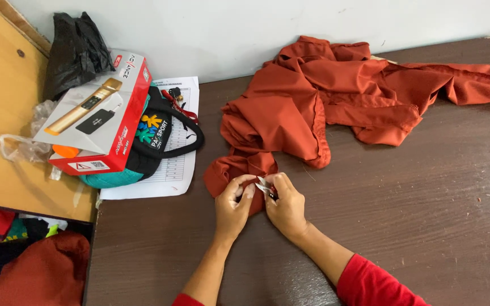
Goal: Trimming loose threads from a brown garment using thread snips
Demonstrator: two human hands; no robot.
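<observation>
One rust-orange garment (336, 96) lies crumpled on the dark brown tabletop (426, 215), its bulk spread toward the far edge by the white wall (228, 28) and one sleeve-like length trailing to the far right corner. A single narrow end of the cloth hangs down toward the near edge, and both hands meet on it there. The left hand (232, 207) pinches a fold of that end between thumb and curled fingers. The right hand (286, 208), just beside it and almost touching, is closed around one small silvery metal tool (266, 187), whose tip rests at the cloth; what kind of tool it is cannot be told for sure. Two red sleeves (370, 283) show at the person's forearms near the bottom of the view. To the left of the garment, at the tabletop's far left corner, one sheet of printed paper (171, 170) lies flat, and on it rests one black and teal bag (148, 147) with a black strap. One red and white carton (100, 119) picturing a gold microphone leans across that bag. Beyond it, on a lighter wooden surface (1, 113), sit one black plastic bag (75, 51) and one clear plastic bag (26, 141). Below the wooden surface, a heap of coloured cloth (29, 266) shows at the lower left.
</observation>
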